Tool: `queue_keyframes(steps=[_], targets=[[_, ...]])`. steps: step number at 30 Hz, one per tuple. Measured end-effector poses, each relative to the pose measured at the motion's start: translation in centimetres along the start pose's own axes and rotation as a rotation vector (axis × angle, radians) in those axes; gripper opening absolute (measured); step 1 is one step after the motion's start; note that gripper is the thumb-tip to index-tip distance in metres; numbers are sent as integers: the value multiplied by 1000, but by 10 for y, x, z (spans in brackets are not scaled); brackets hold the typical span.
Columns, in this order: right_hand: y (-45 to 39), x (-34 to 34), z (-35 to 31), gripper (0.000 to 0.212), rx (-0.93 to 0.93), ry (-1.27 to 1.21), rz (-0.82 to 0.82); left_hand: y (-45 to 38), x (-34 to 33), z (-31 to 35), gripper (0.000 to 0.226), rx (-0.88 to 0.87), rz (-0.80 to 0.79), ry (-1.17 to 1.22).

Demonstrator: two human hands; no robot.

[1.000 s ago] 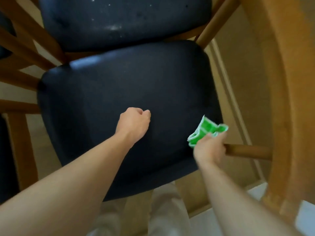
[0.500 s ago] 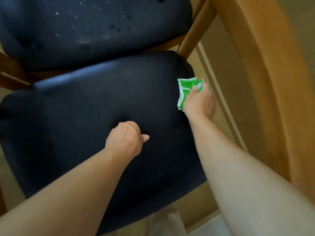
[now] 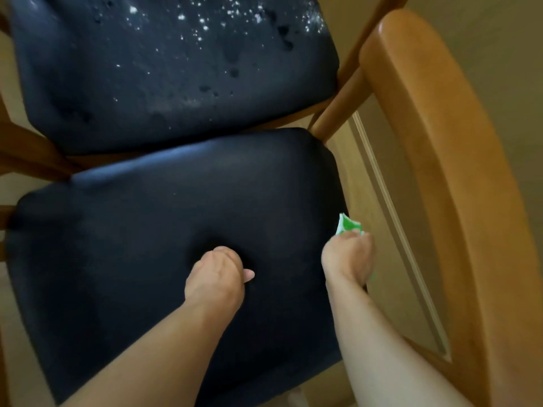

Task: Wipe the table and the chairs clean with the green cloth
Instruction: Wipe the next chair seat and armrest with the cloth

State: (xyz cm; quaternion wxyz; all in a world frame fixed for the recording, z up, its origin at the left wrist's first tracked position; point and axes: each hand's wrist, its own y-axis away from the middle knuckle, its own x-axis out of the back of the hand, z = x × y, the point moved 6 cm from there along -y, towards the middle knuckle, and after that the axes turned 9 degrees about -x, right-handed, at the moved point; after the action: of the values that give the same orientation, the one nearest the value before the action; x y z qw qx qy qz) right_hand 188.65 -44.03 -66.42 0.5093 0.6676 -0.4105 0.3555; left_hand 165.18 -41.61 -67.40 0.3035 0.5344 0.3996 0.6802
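- The green cloth [image 3: 347, 225] is bunched in the right hand [image 3: 348, 257], gripped at the right edge of the near chair seat [image 3: 141, 259].
- The left hand [image 3: 216, 279] is curled into a fist, pressed on that seat's middle.
- White specks are scattered over the far chair seat [image 3: 164, 69].

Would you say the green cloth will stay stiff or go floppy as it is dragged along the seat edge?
Probably floppy: the green cloth is bunched in the right hand, with a crumpled corner poking out. It looks thin and light, so it should fold around the near seat edge rather than hold its shape.
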Motion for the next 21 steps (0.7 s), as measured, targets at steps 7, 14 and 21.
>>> queue_keyframes(steps=[7,14,21], targets=[[8,-31,-117,41,426,-8,-100,-8,-4,-5,46,47,-8,32],[20,-24,-75,51,529,30,-138,2,2,0,41,28,-12,64],[9,3,34,41,118,53,-140,10,8,5,43,69,-57,81]])
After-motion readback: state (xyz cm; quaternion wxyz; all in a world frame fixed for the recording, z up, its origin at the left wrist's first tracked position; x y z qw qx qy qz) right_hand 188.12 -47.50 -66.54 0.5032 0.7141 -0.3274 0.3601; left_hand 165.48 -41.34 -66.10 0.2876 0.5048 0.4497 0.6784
